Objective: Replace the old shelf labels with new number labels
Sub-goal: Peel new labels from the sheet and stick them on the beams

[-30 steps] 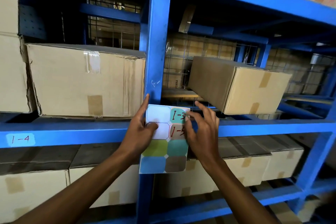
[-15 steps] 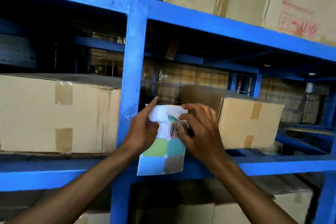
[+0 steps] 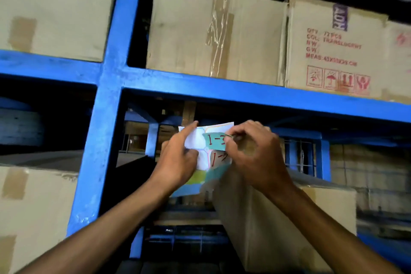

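A sticker sheet (image 3: 199, 163) with coloured label patches is held up in front of the blue rack. My left hand (image 3: 178, 160) grips the sheet's left side, thumb on its face and index finger along the top edge. My right hand (image 3: 253, 158) pinches the right end of a teal label (image 3: 213, 140) marked "1-3" in red, which is lifted partly off the sheet. Below it a pale label (image 3: 219, 158) with red writing still lies on the sheet. The blue shelf beam (image 3: 244, 93) runs just above my hands and shows no label.
A blue upright post (image 3: 109, 100) stands left of my hands. Cardboard boxes (image 3: 211, 31) fill the shelf above, one with red print (image 3: 333, 49). Another box (image 3: 278, 224) sits right behind my right forearm, and a large box (image 3: 37, 213) at lower left.
The view has tilted upward, so the upper shelf with boxes now fills the frame. My right hand has peeled the teal "1-3" label up from the sheet.
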